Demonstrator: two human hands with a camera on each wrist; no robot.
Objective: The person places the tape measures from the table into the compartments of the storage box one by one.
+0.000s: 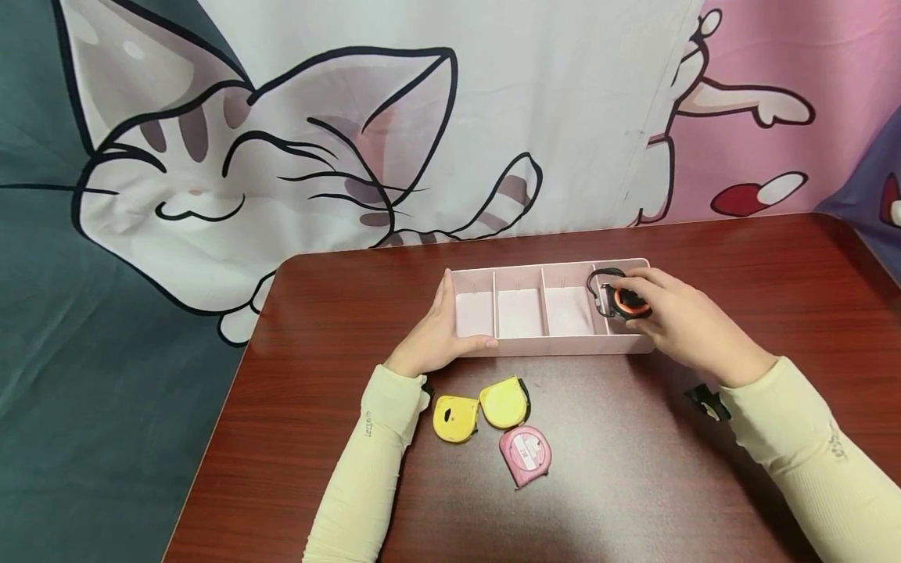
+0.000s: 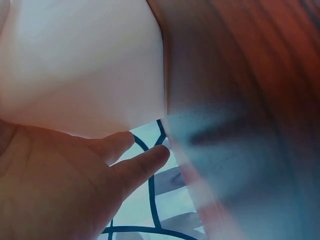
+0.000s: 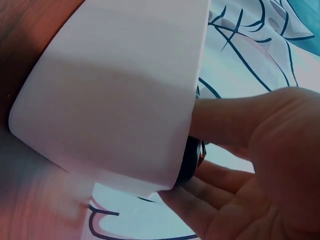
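The head view shows a person at work over a pale pink tray (image 1: 549,346) on a dark red-brown table (image 1: 317,407), with a black-and-orange tape measure (image 1: 632,302) at the tray's right end. The right hand (image 1: 681,317) has its fingers and thumb curled around that tape measure, pinching it over the end compartment (image 1: 621,326); in the right wrist view, its dark case shows between thumb and fingers beside the tray's edge. Its black cord loop (image 1: 590,288) reaches left, past the nearest divider. The left hand (image 1: 438,332) braces the opposite end, fingers fairly straight along the side and thumb along the front wall, seemingly steadying the tray rather than clutching it. Nearer the person lie a yellow tape measure (image 1: 455,419), a second yellow one (image 1: 504,403) just beside it, and a pink tape measure (image 1: 525,455) below that pair. The step in hand looks like handling the black tape at that compartment; whether it is being set in or lifted out cannot be told, nor whether its base touches the floor. Either way, the next move calls for a steady tray and a loop kept clear of the divider.
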